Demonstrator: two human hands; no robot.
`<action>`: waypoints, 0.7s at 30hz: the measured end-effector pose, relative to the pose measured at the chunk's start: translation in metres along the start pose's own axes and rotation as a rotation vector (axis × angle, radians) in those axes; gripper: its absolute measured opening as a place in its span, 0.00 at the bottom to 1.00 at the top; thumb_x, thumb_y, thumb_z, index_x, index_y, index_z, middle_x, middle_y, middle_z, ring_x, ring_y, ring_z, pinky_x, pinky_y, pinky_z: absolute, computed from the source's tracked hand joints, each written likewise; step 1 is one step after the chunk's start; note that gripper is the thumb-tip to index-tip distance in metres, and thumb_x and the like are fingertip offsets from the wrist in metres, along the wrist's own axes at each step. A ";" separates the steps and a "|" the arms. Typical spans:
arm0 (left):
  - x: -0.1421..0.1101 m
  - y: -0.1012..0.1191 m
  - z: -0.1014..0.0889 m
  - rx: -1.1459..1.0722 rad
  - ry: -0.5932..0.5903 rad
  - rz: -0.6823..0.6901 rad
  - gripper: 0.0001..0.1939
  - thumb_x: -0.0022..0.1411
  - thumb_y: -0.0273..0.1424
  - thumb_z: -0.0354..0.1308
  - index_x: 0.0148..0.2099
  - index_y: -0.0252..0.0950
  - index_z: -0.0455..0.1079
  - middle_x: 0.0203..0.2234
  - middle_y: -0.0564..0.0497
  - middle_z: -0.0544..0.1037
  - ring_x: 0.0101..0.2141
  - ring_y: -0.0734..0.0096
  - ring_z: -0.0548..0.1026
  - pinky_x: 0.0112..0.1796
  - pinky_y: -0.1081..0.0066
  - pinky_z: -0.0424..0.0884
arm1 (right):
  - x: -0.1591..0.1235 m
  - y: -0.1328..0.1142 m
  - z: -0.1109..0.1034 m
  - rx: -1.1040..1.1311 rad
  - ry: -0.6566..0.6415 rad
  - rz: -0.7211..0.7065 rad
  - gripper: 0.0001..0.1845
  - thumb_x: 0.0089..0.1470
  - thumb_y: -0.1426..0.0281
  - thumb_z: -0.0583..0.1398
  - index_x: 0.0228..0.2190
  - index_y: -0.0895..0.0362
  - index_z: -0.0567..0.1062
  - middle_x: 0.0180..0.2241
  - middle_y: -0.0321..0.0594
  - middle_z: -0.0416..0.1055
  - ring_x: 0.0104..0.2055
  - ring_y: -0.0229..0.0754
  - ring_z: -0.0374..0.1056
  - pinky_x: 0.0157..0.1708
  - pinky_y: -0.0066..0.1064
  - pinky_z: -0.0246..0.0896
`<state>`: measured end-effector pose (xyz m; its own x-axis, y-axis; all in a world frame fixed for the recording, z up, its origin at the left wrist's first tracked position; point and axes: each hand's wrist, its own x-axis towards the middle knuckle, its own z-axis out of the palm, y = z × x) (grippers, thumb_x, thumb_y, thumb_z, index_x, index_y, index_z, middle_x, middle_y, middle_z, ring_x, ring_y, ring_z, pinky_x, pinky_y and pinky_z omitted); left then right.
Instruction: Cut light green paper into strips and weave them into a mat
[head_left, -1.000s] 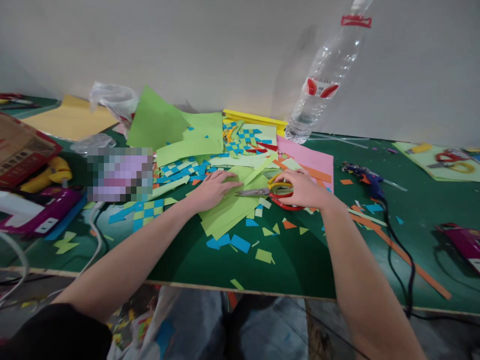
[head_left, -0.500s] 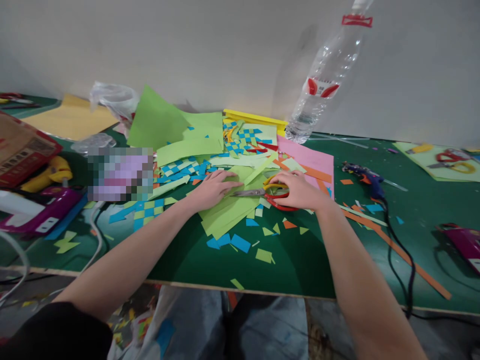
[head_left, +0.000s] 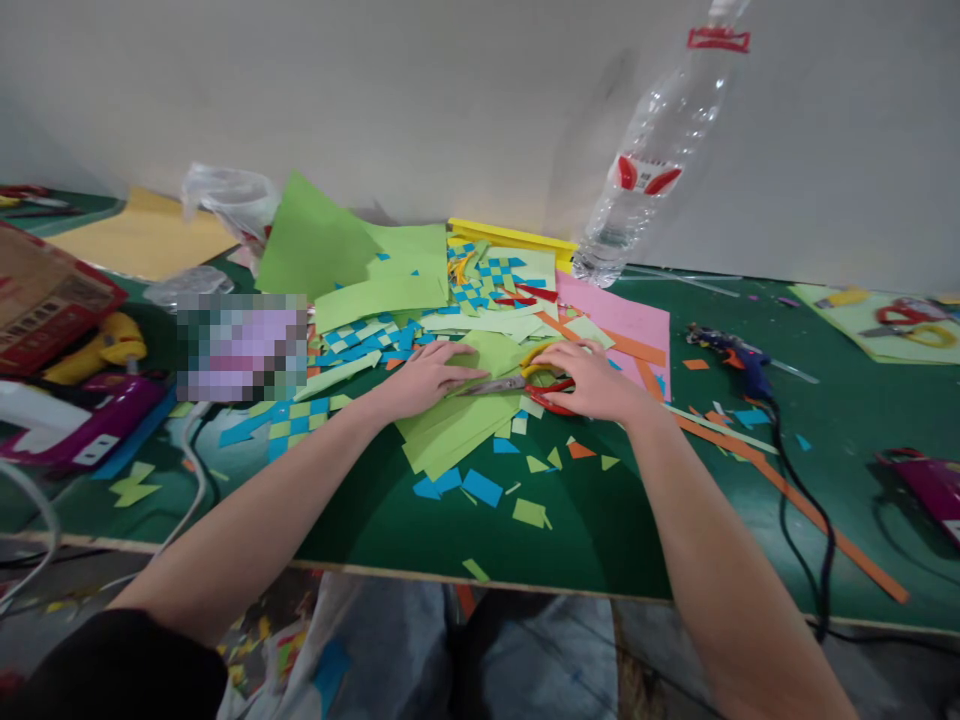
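Note:
My left hand point(head_left: 427, 378) lies flat, fingers stretched, pressing on a stack of light green paper point(head_left: 457, 420) on the green table point(head_left: 600, 520). My right hand point(head_left: 592, 380) is closed round the yellow and red handles of a pair of scissors point(head_left: 525, 384), whose blades point left across the green paper toward my left fingertips. Blue and green woven paper pieces point(head_left: 360, 340) and small cut scraps point(head_left: 480, 487) lie around both hands.
A clear plastic bottle point(head_left: 652, 160) stands at the back by the wall. A pink sheet point(head_left: 622, 320) lies right of the scissors. A blue glue gun point(head_left: 735, 355) with a black cord lies right. Another pair of scissors point(head_left: 907, 322) lies far right. A cardboard box point(head_left: 45, 300) sits left.
My right hand with the scissors has slid a little to the left, closer to my left hand. My left hand has stayed on the green paper.

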<state>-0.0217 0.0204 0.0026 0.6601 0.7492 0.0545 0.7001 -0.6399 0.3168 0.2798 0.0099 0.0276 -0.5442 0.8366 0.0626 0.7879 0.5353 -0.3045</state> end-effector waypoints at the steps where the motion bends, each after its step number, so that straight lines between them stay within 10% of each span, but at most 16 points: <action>1: 0.000 -0.001 0.000 0.001 0.002 0.002 0.22 0.72 0.29 0.43 0.61 0.55 0.67 0.63 0.51 0.61 0.63 0.56 0.56 0.60 0.46 0.54 | 0.000 0.000 0.000 -0.001 -0.003 -0.003 0.22 0.54 0.60 0.61 0.51 0.48 0.72 0.55 0.42 0.67 0.57 0.56 0.62 0.58 0.56 0.52; 21: 0.000 -0.001 0.000 0.001 0.001 0.020 0.24 0.70 0.25 0.44 0.61 0.54 0.67 0.63 0.51 0.61 0.63 0.58 0.56 0.60 0.49 0.55 | 0.002 -0.004 -0.002 0.009 -0.008 -0.048 0.20 0.54 0.62 0.61 0.49 0.49 0.73 0.54 0.42 0.68 0.56 0.54 0.63 0.59 0.55 0.50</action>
<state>-0.0220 0.0210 0.0022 0.6736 0.7365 0.0619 0.6872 -0.6549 0.3144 0.2766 0.0097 0.0310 -0.5834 0.8092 0.0700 0.7584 0.5735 -0.3098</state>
